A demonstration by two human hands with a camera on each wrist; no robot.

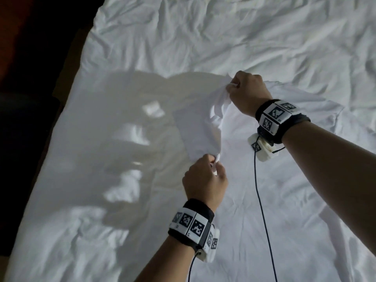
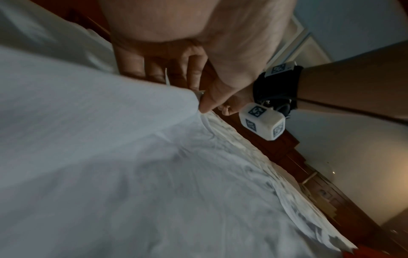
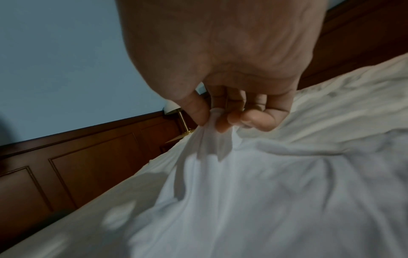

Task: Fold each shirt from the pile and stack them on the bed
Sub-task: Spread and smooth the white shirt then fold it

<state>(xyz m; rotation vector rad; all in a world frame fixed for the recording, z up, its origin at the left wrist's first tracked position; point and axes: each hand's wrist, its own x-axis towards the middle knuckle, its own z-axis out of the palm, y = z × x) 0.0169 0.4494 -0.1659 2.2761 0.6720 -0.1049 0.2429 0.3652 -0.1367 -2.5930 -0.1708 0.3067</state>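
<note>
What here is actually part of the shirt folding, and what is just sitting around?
Part of the job:
- white cotton shirt, one edge lifted
- left hand, pinching the shirt
- right hand, pinching the shirt
- white wrinkled bed sheet, the folding surface

Just sitting around:
- brass bedside lamp
- dark wooden wall panelling

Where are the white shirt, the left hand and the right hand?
white shirt [image 1: 234, 151], head view, flat front panel.
left hand [image 1: 204, 180], head view, back of the hand.
right hand [image 1: 249, 90], head view, back of the hand.
</note>
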